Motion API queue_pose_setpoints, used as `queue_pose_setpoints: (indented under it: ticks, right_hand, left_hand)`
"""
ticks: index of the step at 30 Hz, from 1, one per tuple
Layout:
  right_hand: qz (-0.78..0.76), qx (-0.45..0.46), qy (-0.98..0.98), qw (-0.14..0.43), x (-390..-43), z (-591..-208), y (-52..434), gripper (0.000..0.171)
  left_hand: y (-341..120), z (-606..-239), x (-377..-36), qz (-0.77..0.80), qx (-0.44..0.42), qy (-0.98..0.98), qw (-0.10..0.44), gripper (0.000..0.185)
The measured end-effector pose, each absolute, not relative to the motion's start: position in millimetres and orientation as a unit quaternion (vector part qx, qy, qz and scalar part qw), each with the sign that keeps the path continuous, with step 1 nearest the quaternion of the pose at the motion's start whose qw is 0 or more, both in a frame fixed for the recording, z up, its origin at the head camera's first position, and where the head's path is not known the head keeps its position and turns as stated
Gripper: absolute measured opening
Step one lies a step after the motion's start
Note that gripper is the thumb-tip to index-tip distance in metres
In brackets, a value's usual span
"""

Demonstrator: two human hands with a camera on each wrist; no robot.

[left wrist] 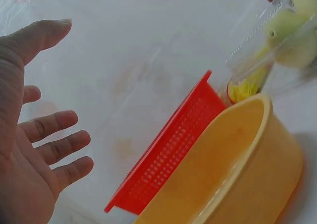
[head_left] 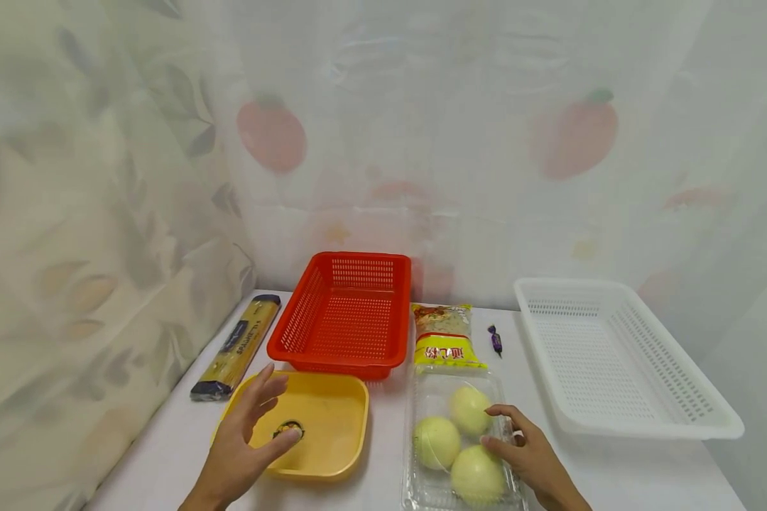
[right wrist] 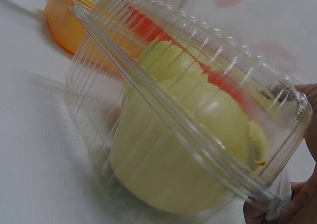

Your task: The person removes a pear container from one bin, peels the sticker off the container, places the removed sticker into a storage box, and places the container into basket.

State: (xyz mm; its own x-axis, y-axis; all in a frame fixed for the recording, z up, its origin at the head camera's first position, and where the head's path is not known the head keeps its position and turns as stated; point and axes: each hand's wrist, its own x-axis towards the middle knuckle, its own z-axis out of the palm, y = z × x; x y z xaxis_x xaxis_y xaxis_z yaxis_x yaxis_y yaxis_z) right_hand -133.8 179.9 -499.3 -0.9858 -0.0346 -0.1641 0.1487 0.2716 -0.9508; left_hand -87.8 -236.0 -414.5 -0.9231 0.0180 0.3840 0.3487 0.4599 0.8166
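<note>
A clear plastic clamshell box [head_left: 427, 383] with three pale yellow-green round fruits [right wrist: 173, 149] inside lies at the front centre. My right hand [head_left: 529, 454] grips its right edge, with curled fingers and thumb over the side; the right wrist view shows the fingers at the box's rim, partly cut off. My left hand [head_left: 236, 436] is held above the left part of a yellow plastic basin [head_left: 332, 454], holding nothing. Its fingers and thumb are spread apart in the left wrist view. A small dark-ringed round patch [head_left: 288, 429] shows in the basin, partly behind the left thumb.
Behind the basin stands a red slotted basket [head_left: 351, 326]. A spaghetti pack [head_left: 239, 348] lies left, a yellow-labelled bag of dry pasta [head_left: 446, 337] behind the box, and a purple wrapped candy [head_left: 495, 341] beside it. At the right is a white slotted basket [head_left: 601, 355]. Curtains hang behind.
</note>
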Motion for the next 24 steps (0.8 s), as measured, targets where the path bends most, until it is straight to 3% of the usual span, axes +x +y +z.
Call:
queue_pose_setpoints:
  ticks: [10, 24]
  right_hand:
    - [-0.609, 0.035, 0.789, 0.078, -132.5, -496.8, 179.5, 0.046]
    - [-0.608, 0.049, 0.788, 0.086, -133.3, -500.2, 178.5, 0.046]
  left_hand:
    - [-197.4, -417.1, -95.6, -0.543, -0.099, -0.829, 0.093, 0.084]
    - [-145.5, -448.6, -101.3, -0.577, -0.137, -0.805, 0.018, 0.081]
